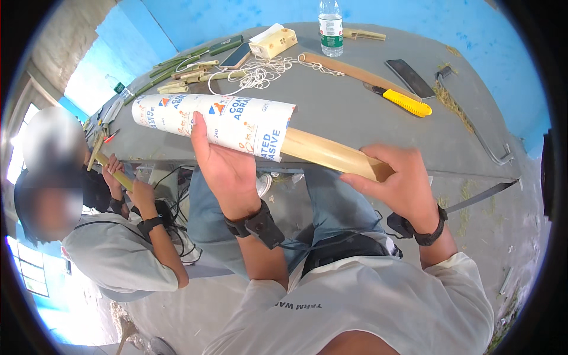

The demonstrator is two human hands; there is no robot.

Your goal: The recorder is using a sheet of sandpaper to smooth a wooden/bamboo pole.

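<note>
A pale bamboo piece (328,152) lies slantwise before me, over the table's near edge. Around its left part curves a white sheet of sandpaper (236,124), printed side out, hiding that end of the bamboo. My left hand (228,171) holds the sandpaper from below, one digit up across its front; the other fingers are hidden behind the sheet. With thumb and fingers closed round the bamboo's right end, my right hand (399,174) grips it beside the dark opening.
On the grey table (355,89) lie a yellow utility knife (408,103), a phone (409,78), a brown strip (355,74), white cord (260,74), bamboo pieces (177,83) and a hooked metal rod (479,139). A bottle (331,29) stands behind. Leftward, a co-worker's hands (139,192) hold bamboo.
</note>
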